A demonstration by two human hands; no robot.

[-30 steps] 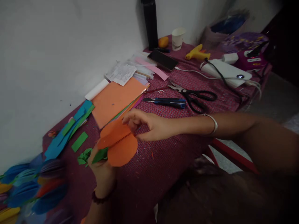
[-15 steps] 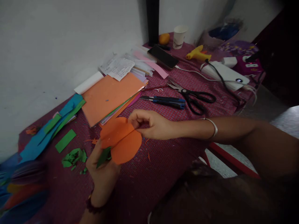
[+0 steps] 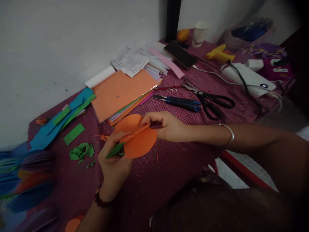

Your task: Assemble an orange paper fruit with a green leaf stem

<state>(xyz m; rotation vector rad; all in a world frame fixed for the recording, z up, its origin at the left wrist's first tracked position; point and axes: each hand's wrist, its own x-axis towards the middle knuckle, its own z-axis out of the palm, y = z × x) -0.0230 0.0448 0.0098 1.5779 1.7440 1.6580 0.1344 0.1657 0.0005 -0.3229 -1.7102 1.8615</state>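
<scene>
Between my hands is an orange paper pumpkin-like piece [image 3: 141, 143] made of rounded folded layers, with a green paper leaf [image 3: 115, 150] at its near left end. My left hand [image 3: 115, 167] wraps round its lower left side, next to the leaf. At the upper right end, my right hand [image 3: 169, 127] pinches the raised middle fold between thumb and fingers. The layers stand partly fanned apart. Just beyond lies a stack of coloured paper [image 3: 123, 93] with an orange sheet on top. Crumpled green scraps [image 3: 82, 151] and a green paper rectangle [image 3: 74, 134] lie to the left.
A utility knife [image 3: 178, 102] and black-handled scissors [image 3: 210, 98] lie beyond my right hand. Farther back are a phone [image 3: 180, 54], a paper cup [image 3: 201, 33], a yellow glue gun [image 3: 220, 53] and a white power bank [image 3: 248, 79] with cables. Blue paper strips [image 3: 58, 120] lie left.
The view has shifted, so the table's things appear farther right. My right hand now pinches the middle fold upright, and the orange layers stand more apart. My left fingers have closed over the near end.
</scene>
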